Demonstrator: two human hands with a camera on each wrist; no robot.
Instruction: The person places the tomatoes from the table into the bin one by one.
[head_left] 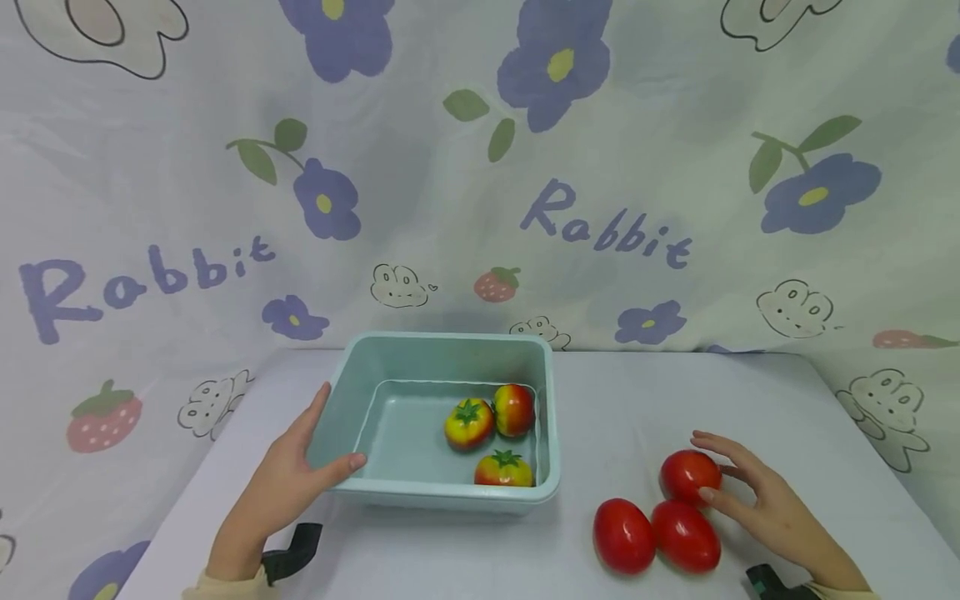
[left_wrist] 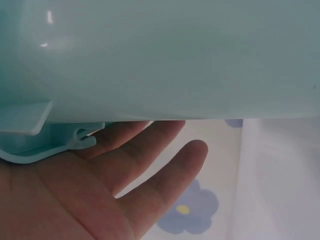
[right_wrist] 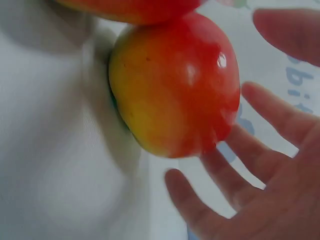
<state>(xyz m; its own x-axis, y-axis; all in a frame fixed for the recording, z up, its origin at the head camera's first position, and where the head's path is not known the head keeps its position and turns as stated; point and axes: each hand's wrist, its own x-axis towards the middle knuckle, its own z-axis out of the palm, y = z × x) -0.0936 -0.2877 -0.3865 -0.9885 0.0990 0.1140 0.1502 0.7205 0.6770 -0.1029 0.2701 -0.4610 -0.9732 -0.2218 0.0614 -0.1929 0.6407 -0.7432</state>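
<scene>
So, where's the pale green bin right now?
In the head view, the bin stands on the white table, a little left of the picture's centre; three red fruits lie to its right, nearer the camera.

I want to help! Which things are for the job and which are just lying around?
Probably the job:
pale green bin, left hand on it
three tomatoes inside
three tomatoes outside, by the right hand

Just around:
white table
printed cloth behind
</scene>
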